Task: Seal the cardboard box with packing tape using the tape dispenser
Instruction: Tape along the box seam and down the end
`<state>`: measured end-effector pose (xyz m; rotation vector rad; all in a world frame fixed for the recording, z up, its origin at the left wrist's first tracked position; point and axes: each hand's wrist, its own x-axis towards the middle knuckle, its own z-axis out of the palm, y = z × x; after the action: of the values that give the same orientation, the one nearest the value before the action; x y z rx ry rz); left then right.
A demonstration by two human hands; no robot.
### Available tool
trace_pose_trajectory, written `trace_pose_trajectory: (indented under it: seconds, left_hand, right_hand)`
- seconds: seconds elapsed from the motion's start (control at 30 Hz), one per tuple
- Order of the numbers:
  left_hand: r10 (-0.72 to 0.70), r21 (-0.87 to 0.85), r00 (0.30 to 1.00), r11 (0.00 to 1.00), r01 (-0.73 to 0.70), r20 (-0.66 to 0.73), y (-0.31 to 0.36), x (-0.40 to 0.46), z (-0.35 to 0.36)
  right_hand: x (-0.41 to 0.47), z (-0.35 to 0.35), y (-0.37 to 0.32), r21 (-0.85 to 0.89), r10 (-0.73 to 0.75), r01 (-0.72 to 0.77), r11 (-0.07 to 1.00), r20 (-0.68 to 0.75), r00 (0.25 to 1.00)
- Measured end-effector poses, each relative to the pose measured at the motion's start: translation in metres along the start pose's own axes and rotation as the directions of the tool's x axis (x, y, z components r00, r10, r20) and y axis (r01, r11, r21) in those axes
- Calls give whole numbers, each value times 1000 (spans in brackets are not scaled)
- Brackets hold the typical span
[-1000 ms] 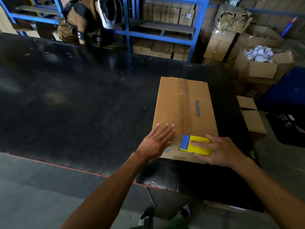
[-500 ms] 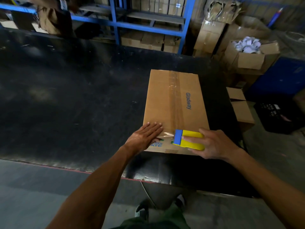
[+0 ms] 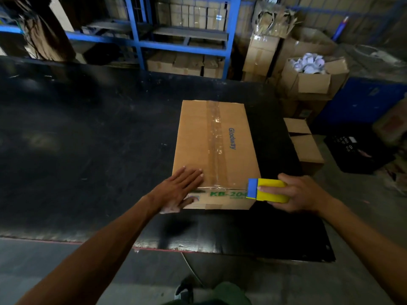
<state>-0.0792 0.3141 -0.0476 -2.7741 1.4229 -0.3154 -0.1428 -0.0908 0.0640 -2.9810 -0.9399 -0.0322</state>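
A brown cardboard box [image 3: 198,137] printed "Glodway" lies on the black table [image 3: 88,150]. A strip of clear packing tape [image 3: 217,142] runs down its top seam and over the near edge. My left hand [image 3: 178,190] rests flat on the box's near left corner, fingers spread on the top, thumb on the front face. My right hand [image 3: 295,192] grips the yellow and blue tape dispenser [image 3: 266,191], which is at the box's near right corner, its blue end toward the box.
Blue metal shelving [image 3: 180,44] with stacked cartons stands behind the table. To the right are open cardboard boxes [image 3: 312,82], one holding white items, a small carton [image 3: 305,142] beside the table, and a black crate [image 3: 354,153] on the floor. The table's near edge [image 3: 154,247] is below my arms.
The tape dispenser in my right hand has moved right, from the taped seam to the box's near right corner. My left hand stays pressed on the box's near left corner.
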Motion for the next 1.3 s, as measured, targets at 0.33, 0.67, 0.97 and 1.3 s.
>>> trace_pose_trajectory:
  seconds: [0.33,0.67,0.97,1.3]
  left_hand:
    - [36,26,999,999,-35,-3,59,108,21]
    - [38,52,999,998,-36,-30,61,106,14]
    - [25,46,999,999,-27,40,62,109,10]
    - [-12,24,999,1000,13,-41,74,111,14]
  right_hand:
    - [-5,14,7,14,-19,20,1000,-85,996]
    - [-19,27,39,52,-144,153,987,-155,977]
    - [-43,47,88,-47,-138,134,990,-74,988]
    - [-24,81,46,-133,-97,95,986,-4,995]
